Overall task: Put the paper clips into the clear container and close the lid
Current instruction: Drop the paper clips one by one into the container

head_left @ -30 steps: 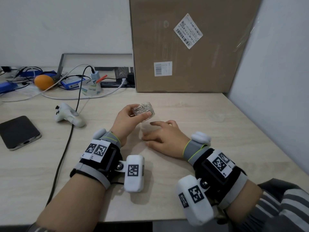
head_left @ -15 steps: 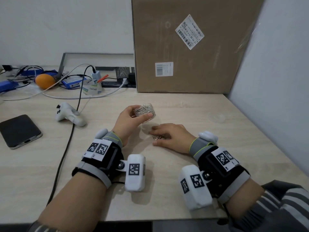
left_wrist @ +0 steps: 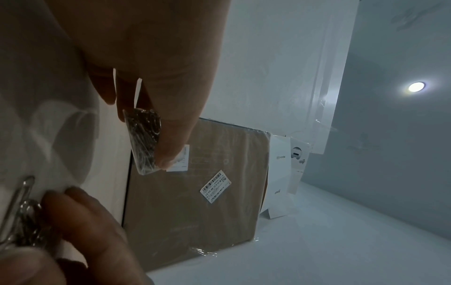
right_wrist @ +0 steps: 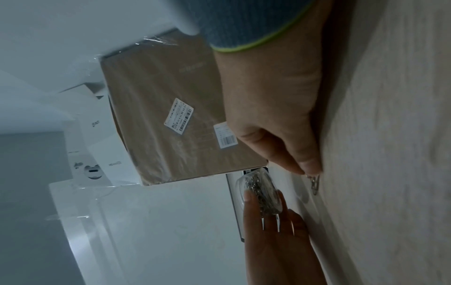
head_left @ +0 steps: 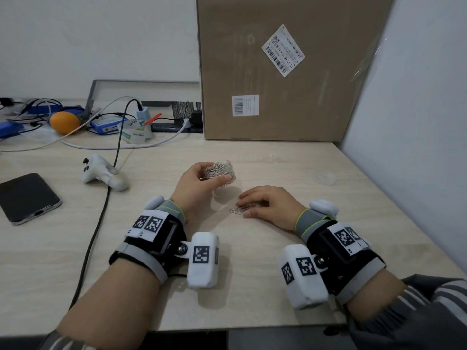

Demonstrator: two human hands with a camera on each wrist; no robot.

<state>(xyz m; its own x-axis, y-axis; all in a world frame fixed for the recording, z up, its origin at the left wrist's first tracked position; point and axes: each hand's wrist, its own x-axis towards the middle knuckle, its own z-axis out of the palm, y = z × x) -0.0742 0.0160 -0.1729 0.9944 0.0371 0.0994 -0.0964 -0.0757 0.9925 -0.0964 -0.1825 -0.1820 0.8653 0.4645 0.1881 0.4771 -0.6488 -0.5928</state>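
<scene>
The right hand lies low on the pale wood-grain worktop, its fingertips pressed down on a few loose paper clips. Just beside them the left hand holds the clear container above the worktop, thumb across its side, the container packed with clips. Behind the hands stands a brown cardboard box wrapped in film and bearing two labels, with a white carton beside it
</scene>
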